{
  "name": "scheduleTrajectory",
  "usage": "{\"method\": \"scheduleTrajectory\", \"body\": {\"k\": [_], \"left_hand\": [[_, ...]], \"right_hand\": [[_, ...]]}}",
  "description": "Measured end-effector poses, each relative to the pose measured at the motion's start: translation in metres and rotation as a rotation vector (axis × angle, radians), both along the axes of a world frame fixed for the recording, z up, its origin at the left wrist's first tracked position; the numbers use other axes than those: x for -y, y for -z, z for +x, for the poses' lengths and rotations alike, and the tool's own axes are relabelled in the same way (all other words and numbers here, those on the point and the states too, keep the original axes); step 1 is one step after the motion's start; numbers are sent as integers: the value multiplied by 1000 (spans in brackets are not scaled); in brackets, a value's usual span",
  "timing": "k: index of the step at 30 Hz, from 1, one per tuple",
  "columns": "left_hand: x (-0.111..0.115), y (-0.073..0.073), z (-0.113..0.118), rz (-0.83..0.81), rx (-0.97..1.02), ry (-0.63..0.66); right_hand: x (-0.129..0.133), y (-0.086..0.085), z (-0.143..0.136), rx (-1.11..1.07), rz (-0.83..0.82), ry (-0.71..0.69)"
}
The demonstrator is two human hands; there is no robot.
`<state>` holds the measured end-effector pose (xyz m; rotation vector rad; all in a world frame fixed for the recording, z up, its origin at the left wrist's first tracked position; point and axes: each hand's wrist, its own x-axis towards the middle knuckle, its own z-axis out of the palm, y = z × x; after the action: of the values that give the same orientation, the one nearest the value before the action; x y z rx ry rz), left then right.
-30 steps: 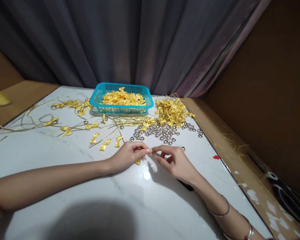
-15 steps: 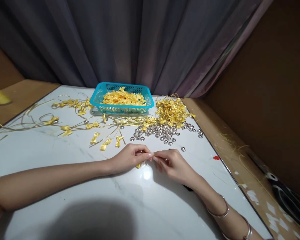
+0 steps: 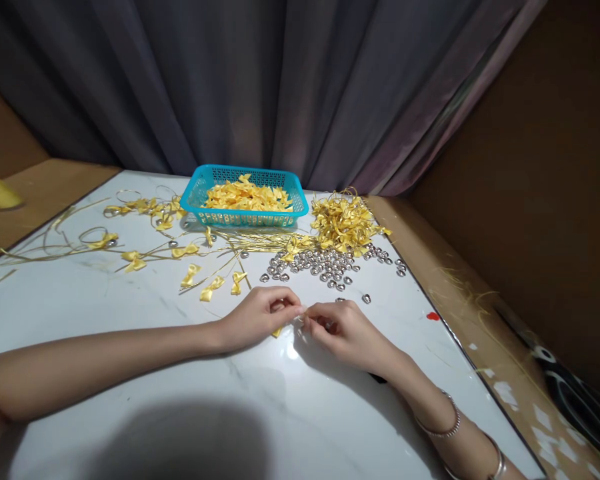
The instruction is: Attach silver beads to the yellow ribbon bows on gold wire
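Note:
My left hand (image 3: 265, 313) is closed in a pinch above the white tabletop (image 3: 180, 407). A yellow ribbon bow (image 3: 277, 331) pokes out beneath its fingers, mostly hidden. Fingertip to fingertip with it is my right hand (image 3: 345, 330), also pinched; what it grips is too small and covered to name. Several loose yellow bows (image 3: 212, 289) lie just beyond my left hand. Past my right hand spreads a scatter of small silver rings (image 3: 330, 265), with a single silver ring (image 3: 366, 299) nearer to me.
A blue basket (image 3: 245, 217) of yellow bows stands at the back. Right of it is a heap of bows with cords (image 3: 345, 223); gold cords (image 3: 260, 240) lie in front. A red scrap (image 3: 433, 316) sits near the right edge, and black-handled scissors (image 3: 575, 400) lie beyond it.
My right hand's fingers have shifted slightly and curled in more at the pinch, uncovering a silver ring behind them. My left hand stays nearly still.

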<state>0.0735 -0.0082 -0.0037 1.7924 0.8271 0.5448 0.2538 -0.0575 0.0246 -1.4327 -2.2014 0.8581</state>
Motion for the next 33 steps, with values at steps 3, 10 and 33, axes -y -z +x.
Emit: {"method": "scheduleTrajectory", "body": {"k": [3, 10, 33], "left_hand": [[0, 0, 0, 31, 14, -8], [1, -2, 0, 55, 30, -26], [1, 0, 1, -65, 85, -72]], "right_hand": [[1, -1, 0, -24, -40, 33], [0, 1, -2, -94, -82, 86], [4, 14, -1, 62, 551, -25]]}}
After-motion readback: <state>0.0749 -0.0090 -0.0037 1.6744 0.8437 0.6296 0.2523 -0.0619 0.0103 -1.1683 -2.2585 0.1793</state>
